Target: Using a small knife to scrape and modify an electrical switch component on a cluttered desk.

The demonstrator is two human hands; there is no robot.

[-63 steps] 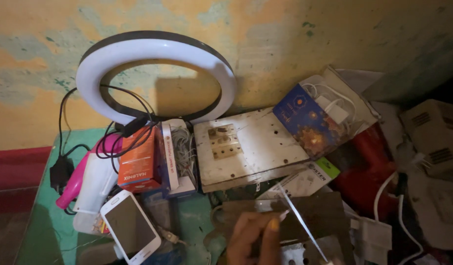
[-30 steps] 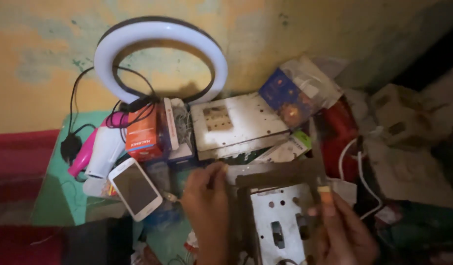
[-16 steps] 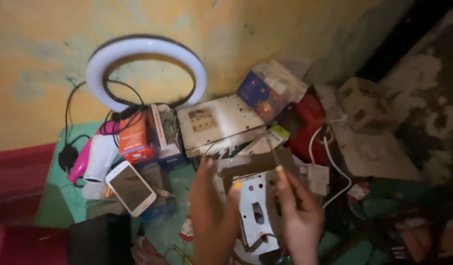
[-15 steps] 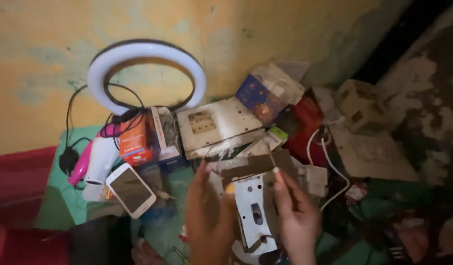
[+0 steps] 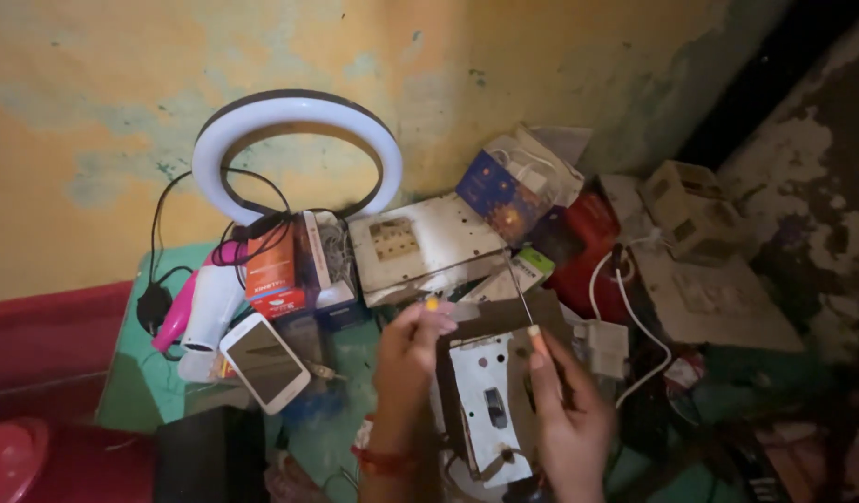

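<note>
Head view: both hands grip a white switch plate [image 5: 485, 410] at six o'clock, the left hand [image 5: 406, 354] on its upper left corner, the right hand [image 5: 564, 410] also pinching a thin screwdriver [image 5: 520, 298]. A phone [image 5: 263, 361] lies at nine o'clock, a ring light [image 5: 297, 154] at eleven, cluttered boxes [image 5: 513, 191] at one.

A ring light [image 5: 297, 154] stands against the wall [image 5: 122, 84] at the back of the table [image 5: 141, 396]. Before it lie a small box [image 5: 273, 270] and, to its right, a switchboard panel [image 5: 420, 247]. A smartphone [image 5: 263, 361] lies nearer, left of the left hand [image 5: 409, 349]. Between that hand and the right hand [image 5: 569, 414] sits a switch plate [image 5: 485, 405]. A patterned box [image 5: 508, 191] lies behind, right of the panel.
</note>
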